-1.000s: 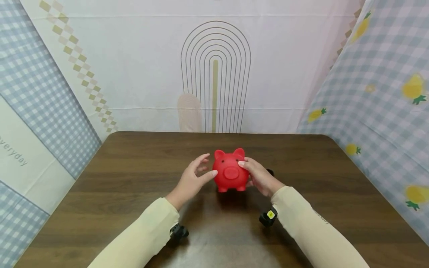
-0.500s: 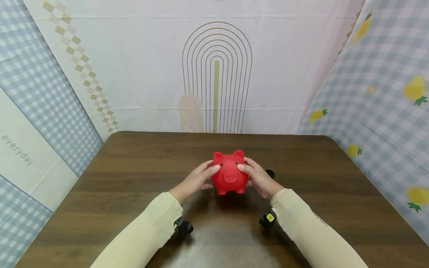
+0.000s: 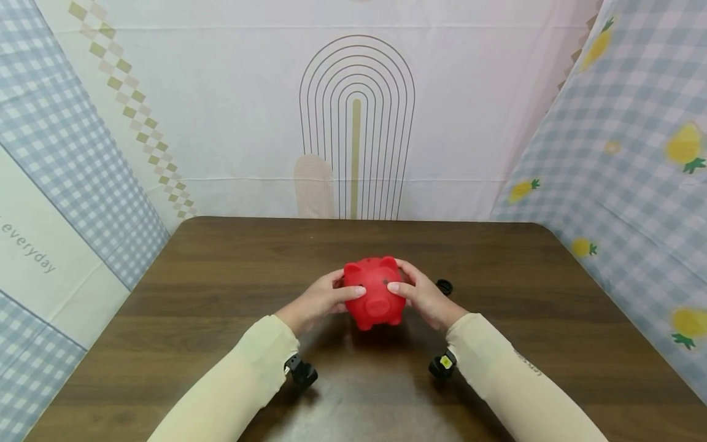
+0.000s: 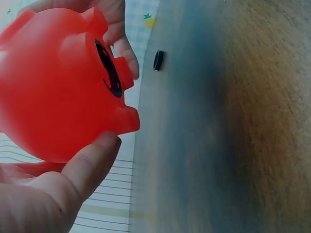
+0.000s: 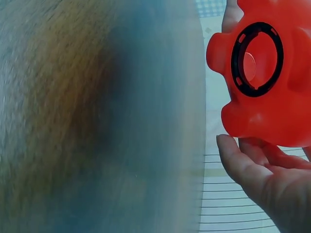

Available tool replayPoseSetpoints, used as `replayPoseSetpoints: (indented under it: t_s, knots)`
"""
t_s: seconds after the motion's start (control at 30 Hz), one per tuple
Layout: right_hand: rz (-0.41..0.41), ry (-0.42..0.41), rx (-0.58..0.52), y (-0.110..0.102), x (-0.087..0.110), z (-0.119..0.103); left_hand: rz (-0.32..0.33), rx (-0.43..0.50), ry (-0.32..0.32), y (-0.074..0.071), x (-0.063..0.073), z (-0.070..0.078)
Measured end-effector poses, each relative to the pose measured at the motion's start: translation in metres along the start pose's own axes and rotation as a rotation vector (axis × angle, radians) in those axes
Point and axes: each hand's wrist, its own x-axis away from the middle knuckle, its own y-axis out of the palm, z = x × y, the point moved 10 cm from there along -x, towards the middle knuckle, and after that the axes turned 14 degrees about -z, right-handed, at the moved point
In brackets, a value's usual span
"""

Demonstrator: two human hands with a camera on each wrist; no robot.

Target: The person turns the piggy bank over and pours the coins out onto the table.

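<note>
- We see the left hand (image 3: 315, 301) clamped on one side of a red piggy bank (image 3: 375, 298), its thumb laid across the front near an eye and its fingers reaching round the side.
- We see the right hand (image 3: 433, 301) gripping the opposite side in much the same way, its thumb near the other eye.
- We find the piggy bank between the two hands, lifted above the brown wooden table (image 3: 221, 356), its snout towards the person and its face tipped a little downward.
- From the right wrist we look at its underside, where a black ring (image 5: 236, 63) frames an open hole with red showing inside.
- We notice a small round black cap (image 3: 444, 286) lying on the table, apart from the bank and just beyond the right hand.
- We see a cream left sleeve (image 3: 237, 380) and right sleeve (image 3: 513, 374), with a black device at each wrist.
- Behind the table we see a white cloth (image 3: 232, 92) printed with nested arches; to its right hangs a blue checked cloth (image 3: 624, 196) with yellow fruit, and to its left another checked cloth (image 3: 61, 104) with lettering.
</note>
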Motion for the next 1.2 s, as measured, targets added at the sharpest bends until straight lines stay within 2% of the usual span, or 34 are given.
replayPoseSetpoints:
  t_s: [0.2,0.47,0.63,0.8,0.93,1.03,1.1,1.2]
  knots:
    - [-0.053,0.070,0.075,0.002,0.001,0.003,0.026,-0.016,-0.024,-0.003,0.003,-0.003]
    - [-0.088,0.067,0.121,0.002,-0.001,0.004,0.098,-0.071,0.030,-0.011,0.006,-0.002]
    - [-0.083,0.083,0.154,0.001,0.001,0.002,0.152,-0.154,0.069,-0.013,0.011,0.005]
    - [-0.106,0.079,0.207,0.006,0.000,-0.002,0.158,-0.228,0.105,-0.011,0.012,0.009]
    - [-0.124,0.052,0.247,0.013,0.000,-0.006,0.120,-0.282,0.141,-0.007,0.012,0.013]
    - [-0.098,0.011,0.288,0.015,0.003,-0.010,0.104,-0.348,0.186,-0.004,0.015,0.019]
    - [-0.067,-0.040,0.348,0.016,0.006,-0.015,0.105,-0.418,0.234,-0.002,0.018,0.026]
    - [-0.012,-0.166,0.492,0.018,0.013,-0.030,0.119,-0.552,0.349,0.004,0.025,0.042]
